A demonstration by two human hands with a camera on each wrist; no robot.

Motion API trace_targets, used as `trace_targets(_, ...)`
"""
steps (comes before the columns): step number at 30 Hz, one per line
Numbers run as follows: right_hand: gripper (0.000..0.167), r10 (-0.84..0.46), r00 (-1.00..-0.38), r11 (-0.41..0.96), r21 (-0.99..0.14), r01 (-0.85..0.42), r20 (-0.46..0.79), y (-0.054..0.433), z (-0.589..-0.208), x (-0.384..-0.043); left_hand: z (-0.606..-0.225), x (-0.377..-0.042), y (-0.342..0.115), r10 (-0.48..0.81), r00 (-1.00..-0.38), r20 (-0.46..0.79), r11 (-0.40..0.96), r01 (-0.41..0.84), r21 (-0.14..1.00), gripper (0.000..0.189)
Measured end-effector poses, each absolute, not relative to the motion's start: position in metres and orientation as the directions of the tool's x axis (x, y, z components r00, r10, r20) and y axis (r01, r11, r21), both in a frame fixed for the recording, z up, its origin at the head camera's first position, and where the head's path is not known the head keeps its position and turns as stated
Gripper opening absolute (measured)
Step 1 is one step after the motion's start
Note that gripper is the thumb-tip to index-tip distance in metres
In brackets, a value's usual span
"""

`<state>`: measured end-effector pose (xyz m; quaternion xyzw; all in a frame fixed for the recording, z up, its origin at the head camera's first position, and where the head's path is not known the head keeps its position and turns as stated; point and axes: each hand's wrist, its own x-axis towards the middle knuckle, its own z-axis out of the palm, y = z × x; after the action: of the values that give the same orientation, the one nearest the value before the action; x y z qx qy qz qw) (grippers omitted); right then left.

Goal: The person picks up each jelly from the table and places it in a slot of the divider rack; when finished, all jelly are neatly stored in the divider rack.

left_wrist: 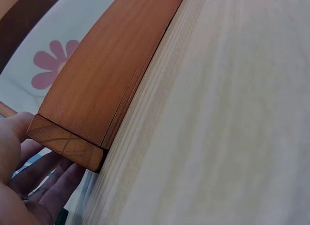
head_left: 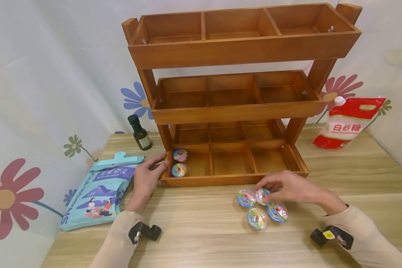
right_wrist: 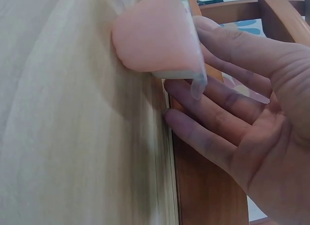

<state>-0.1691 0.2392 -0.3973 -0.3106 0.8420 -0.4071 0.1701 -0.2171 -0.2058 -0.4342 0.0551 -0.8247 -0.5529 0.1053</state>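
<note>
My left hand rests against the left end of the wooden rack's bottom tray. In the left wrist view its thumb is at the upper edge and its fingers lie loosely along the outer side. On the table, my right hand pinches a small jelly cup with thumb and fingers. Around it stand three more cups: a pink-lidded one, a yellowish one and another pink one. A peach-coloured cup partly covers the fingertips in the right wrist view.
Two jelly cups, one pink and one yellow, sit in the tray's front left compartment. A dark bottle and a clipped blue snack bag are at left. A red-and-white sugar pouch stands at right.
</note>
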Motion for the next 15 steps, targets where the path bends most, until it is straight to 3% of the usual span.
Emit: trace_targets(15,0.032,-0.606,-0.795,0.551,-0.739,-0.388,-0.035,0.2370,-0.3992,-0.1698,-0.4349,-0.2173,-0.2064,-0.202,-0.974,0.105,0.388,0.018,0.921,0.035)
